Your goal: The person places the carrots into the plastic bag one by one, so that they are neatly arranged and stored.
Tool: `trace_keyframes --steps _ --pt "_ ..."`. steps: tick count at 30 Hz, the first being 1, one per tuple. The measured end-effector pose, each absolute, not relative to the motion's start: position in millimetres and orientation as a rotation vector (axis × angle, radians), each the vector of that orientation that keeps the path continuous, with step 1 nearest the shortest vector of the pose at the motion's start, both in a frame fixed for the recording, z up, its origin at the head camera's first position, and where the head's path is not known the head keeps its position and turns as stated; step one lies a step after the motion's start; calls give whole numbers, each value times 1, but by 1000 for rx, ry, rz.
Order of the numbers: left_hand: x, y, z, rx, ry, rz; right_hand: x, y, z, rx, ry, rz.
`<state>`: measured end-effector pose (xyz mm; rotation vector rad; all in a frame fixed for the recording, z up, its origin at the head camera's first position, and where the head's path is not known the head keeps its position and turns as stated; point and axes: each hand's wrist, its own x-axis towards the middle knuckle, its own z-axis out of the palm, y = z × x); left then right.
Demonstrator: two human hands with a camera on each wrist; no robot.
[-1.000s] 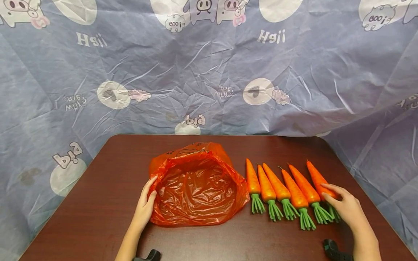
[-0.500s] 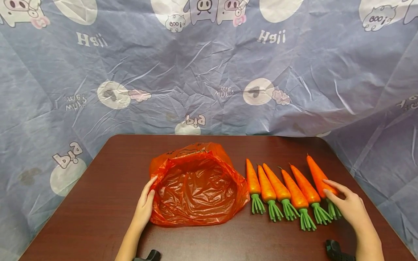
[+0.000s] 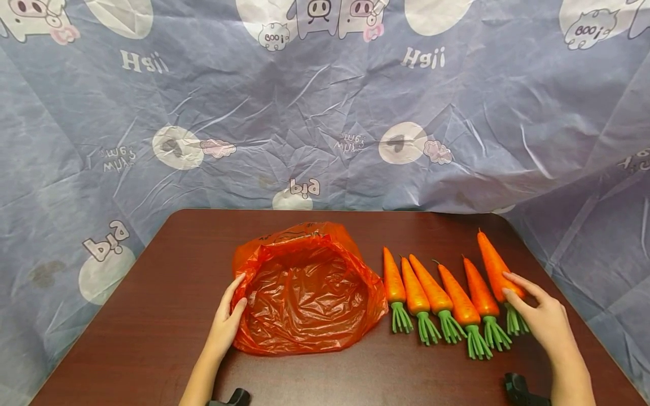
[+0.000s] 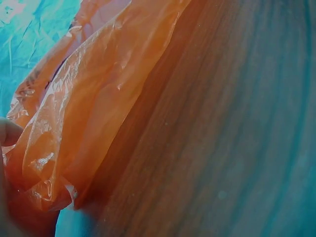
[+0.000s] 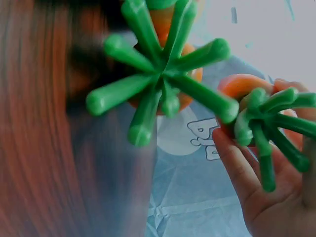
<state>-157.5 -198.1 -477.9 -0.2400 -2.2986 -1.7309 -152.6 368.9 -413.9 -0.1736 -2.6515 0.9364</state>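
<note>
An orange-red plastic bag (image 3: 304,299) lies on the table with its wide mouth facing the head camera. My left hand (image 3: 227,316) holds the bag's left rim between thumb and fingers. At the right end of a row of carrots, my right hand (image 3: 543,313) grips the outermost carrot (image 3: 491,256) near its thick end, thumb on one side and fingers on the other. In the right wrist view this carrot's green stalks (image 5: 261,118) point at the camera. Just left of it lies a neighbouring carrot (image 3: 479,287), tip pointing away.
Several more carrots (image 3: 421,282) lie side by side between the bag and the right hand, green stalks towards the near edge. The dark brown table (image 3: 127,316) meets a wrinkled blue-grey printed cloth (image 3: 325,113) at its back and sides.
My right hand has lifted or slid its carrot away from me, so the tip sits further back. The neighbouring carrot's tip has swung right. My left hand stays at the bag's rim.
</note>
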Motion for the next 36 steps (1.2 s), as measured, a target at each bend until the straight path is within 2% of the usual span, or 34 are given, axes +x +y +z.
trace_keyframes --steps 13,36 --pt "-155 -198 -481 -234 -2291 -1734 -150 340 -401 -80 -2706 1122" --pt "-158 -198 -479 -224 -2277 -1743 -143 288 -383 204 -2657 1089"
